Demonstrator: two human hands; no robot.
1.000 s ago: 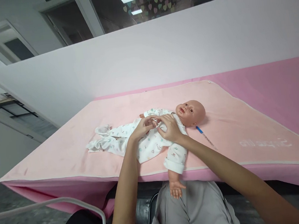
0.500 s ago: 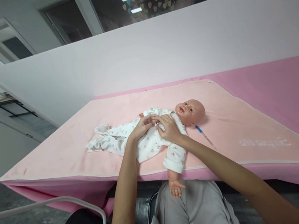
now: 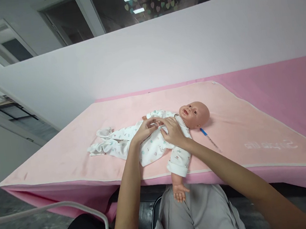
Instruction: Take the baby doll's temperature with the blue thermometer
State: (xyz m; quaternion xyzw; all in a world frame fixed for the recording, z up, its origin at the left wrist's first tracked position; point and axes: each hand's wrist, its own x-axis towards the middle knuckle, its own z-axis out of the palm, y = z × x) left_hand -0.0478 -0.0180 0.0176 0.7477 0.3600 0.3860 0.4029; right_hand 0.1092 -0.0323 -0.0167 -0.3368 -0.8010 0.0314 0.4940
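A baby doll [image 3: 194, 113] lies on its back on a pale pink mat [image 3: 242, 127], head to the right, dressed in a white printed romper [image 3: 153, 149]. My left hand [image 3: 145, 129] and my right hand [image 3: 173, 130] meet over the doll's chest, fingers curled and pinching the front of the romper near the collar. One doll arm [image 3: 179, 188] hangs over the mat's near edge. The romper's legs lie flat and crumpled to the left.
A thin blue-tipped stick, like a thermometer or pen [image 3: 209, 140], lies on the mat just right of the doll's head. The mat covers a darker pink table [image 3: 289, 82] against a white wall. A white tube rail [image 3: 69, 207] curves at lower left.
Both hands stay on the doll's chest; the fingers have shifted only slightly on the cloth. Nothing else has moved.
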